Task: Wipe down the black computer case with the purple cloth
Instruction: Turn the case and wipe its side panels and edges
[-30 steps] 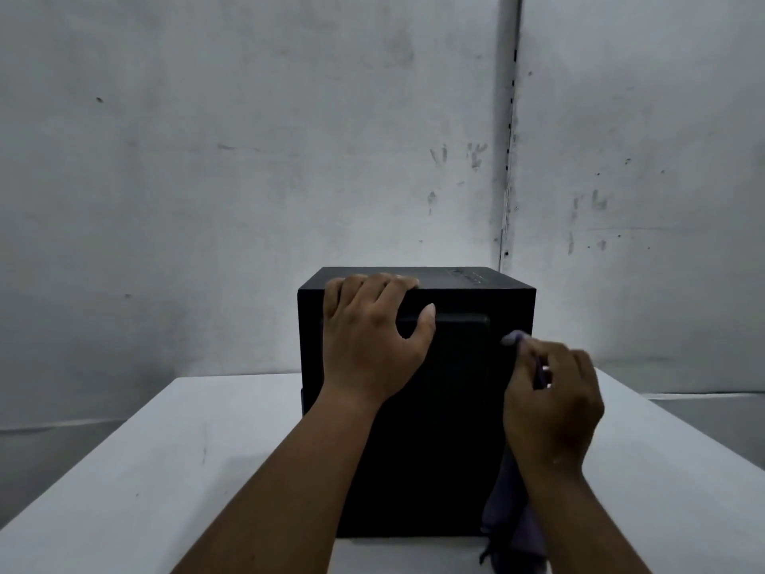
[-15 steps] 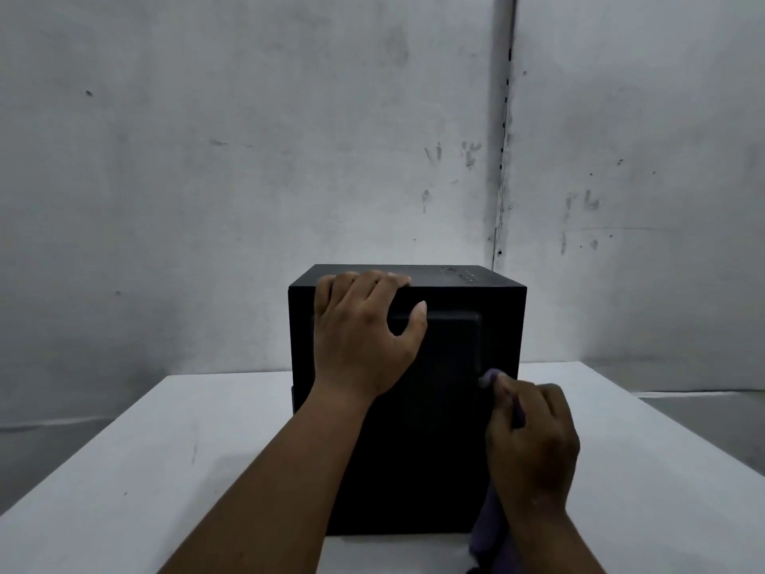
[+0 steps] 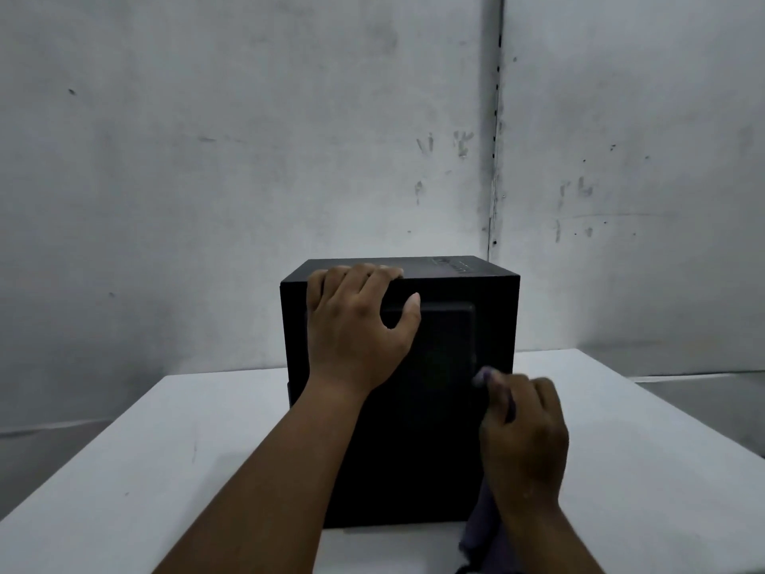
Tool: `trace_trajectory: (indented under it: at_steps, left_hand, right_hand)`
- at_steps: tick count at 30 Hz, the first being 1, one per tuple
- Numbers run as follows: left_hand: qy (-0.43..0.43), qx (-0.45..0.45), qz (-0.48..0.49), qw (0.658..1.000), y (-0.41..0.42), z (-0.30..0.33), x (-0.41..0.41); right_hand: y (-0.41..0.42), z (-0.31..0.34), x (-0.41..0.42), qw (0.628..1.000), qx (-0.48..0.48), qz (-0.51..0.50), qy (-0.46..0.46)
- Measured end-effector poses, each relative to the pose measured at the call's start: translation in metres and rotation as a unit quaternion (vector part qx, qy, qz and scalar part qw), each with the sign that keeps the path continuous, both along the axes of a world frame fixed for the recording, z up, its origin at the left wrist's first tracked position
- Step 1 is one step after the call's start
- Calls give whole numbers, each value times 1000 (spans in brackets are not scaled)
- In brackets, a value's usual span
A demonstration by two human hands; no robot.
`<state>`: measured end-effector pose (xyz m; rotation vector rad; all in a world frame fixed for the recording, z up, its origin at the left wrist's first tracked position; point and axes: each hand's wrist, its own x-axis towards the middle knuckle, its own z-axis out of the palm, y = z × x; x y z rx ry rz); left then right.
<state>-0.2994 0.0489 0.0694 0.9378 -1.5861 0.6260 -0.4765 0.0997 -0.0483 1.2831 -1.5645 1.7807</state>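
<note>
Black computer case (image 3: pixel 492 325), upright on the white counter (image 3: pixel 165 470): left hand (image 3: pixel 356 329) clasped over its top near edge, right hand (image 3: pixel 523 432) bunched on the purple cloth (image 3: pixel 482 528), pressed against the front face's right-hand strip, the nearer hand for wiping there.

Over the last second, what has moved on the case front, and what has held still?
The right hand, gripping the purple cloth, slid down the right side of the black computer case's front, from near the top edge to about mid-height, cloth tip still against the panel. The left hand stayed hooked over the case's top edge, bracing it. The case kept its place on the white table.
</note>
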Motion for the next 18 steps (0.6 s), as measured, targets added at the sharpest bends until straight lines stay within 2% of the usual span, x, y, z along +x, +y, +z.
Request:
trace_trajectory:
  at_steps: [4,13,18]
  left_hand:
    - [-1,5,1,1000,1,0,0]
    - [-2,10,-4,1000,1,0,1]
    - [3,-9,-3,1000,-1,0,0]
  right_hand:
    - [9,-36,1,998,66,23,1]
    - [6,-10,-1,999,33,-3,-36]
    - [15,-42,8,995,91,17,-37]
